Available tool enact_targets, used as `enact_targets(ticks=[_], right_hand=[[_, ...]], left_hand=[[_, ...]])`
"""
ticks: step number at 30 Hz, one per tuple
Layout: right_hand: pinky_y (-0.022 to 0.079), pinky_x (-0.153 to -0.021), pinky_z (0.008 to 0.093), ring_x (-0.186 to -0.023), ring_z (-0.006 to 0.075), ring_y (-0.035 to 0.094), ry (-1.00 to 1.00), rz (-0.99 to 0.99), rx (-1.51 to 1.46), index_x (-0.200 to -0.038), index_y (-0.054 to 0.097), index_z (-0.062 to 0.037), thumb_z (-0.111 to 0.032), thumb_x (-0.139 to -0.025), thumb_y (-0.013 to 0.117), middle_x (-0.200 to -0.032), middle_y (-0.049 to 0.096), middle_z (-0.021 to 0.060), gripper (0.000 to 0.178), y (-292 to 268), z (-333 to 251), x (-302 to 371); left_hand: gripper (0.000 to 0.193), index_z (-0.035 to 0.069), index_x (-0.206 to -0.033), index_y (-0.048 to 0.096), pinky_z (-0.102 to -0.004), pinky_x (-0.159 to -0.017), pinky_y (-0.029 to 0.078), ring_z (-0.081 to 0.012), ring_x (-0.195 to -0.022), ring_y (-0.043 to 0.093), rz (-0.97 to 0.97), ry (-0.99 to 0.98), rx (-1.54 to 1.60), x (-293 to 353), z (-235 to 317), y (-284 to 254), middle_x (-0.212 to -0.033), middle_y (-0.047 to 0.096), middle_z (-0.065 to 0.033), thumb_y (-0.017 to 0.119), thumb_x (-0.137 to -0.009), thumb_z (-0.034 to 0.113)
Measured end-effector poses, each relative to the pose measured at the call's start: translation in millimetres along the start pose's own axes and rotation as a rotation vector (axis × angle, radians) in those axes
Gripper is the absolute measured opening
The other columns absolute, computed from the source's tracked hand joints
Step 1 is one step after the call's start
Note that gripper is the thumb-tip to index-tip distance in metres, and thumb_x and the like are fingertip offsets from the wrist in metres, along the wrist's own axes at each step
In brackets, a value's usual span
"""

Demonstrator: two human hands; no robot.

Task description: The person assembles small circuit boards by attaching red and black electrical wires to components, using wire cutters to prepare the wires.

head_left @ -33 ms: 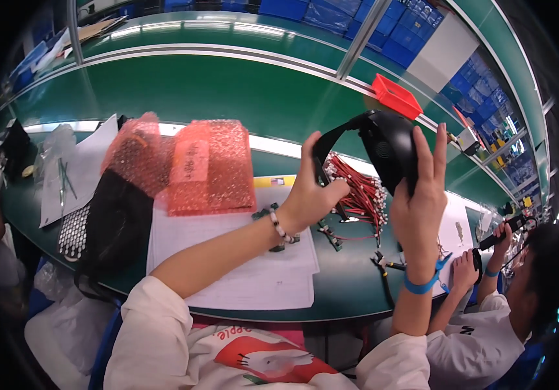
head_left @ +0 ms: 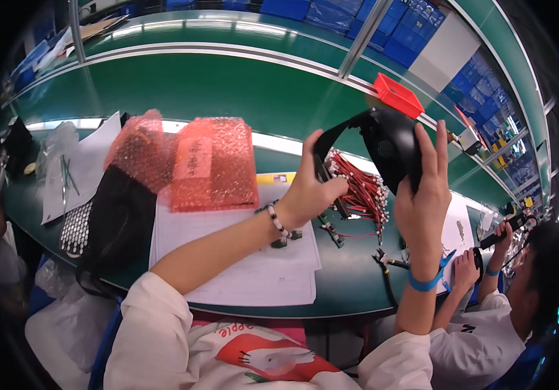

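I hold a black plastic shell with a curved arm (head_left: 383,140) up above the green table (head_left: 351,286). My left hand (head_left: 311,188), with a beaded bracelet on its wrist, grips the thin arm end of the shell. My right hand (head_left: 422,192), with a blue band on the wrist, is wrapped around the rounded body. Below and behind the shell, a bundle of red wires with white connectors (head_left: 365,192) lies on the table.
Pink bubble-wrap bags (head_left: 211,162) lie on white paper sheets (head_left: 253,266), beside a black bag (head_left: 120,221). Small pliers (head_left: 387,263) rest near the table's front edge. A red bin (head_left: 396,94) sits at the back. A co-worker (head_left: 507,305) handles a tool at the right.
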State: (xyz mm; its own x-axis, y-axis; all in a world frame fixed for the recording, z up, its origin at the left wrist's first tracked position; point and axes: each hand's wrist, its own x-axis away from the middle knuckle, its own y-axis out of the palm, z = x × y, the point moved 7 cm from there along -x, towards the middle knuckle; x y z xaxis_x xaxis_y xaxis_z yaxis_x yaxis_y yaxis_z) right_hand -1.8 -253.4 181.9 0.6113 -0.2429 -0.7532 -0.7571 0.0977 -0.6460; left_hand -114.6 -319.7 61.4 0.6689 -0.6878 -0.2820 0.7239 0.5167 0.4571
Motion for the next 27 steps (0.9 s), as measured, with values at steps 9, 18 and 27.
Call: enact_targets(ticks=[9, 18, 27], right_hand=[[0.04, -0.085, 0.0249, -0.1, 0.0191, 0.049, 0.741, -0.502, -1.241, -0.124, 0.035, 0.0023, 0.007, -0.061, 0.044, -0.113, 0.049, 0.0112, 0.064, 26, 20, 39], [0.049, -0.078, 0.0324, -0.087, 0.0242, 0.059, 1.054, -0.528, -2.194, -0.104, 0.051, 0.0038, 0.003, -0.065, 0.044, -0.097, 0.058, 0.0142, 0.04, 46, -26, 109], [0.052, -0.079, 0.0376, -0.103, 0.0278, 0.054, 1.221, -0.563, -2.15, -0.129, 0.032, -0.0019, -0.031, -0.089, 0.039, -0.12, 0.048, 0.0164, 0.05, 31, -48, 130]], left_hand=[[0.075, 0.008, -0.132, 0.026, -0.0268, -0.076, 0.042, -0.0143, -0.1, 0.044, -0.302, -0.208, 0.116, 43, 59, -27, -0.113, 0.044, -0.0075, 0.051, -0.062, -0.007], [0.065, 0.001, -0.121, 0.039, -0.0335, -0.085, 0.044, -0.0211, -0.095, 0.055, -0.396, -0.377, 0.544, 78, 24, -32, -0.099, 0.056, -0.0111, 0.045, -0.056, -0.006], [0.042, -0.004, -0.111, 0.049, -0.0419, -0.091, 0.041, -0.029, -0.101, 0.053, -0.326, -0.556, 1.006, 128, -34, -55, -0.107, 0.055, -0.0179, 0.051, -0.071, 0.007]])
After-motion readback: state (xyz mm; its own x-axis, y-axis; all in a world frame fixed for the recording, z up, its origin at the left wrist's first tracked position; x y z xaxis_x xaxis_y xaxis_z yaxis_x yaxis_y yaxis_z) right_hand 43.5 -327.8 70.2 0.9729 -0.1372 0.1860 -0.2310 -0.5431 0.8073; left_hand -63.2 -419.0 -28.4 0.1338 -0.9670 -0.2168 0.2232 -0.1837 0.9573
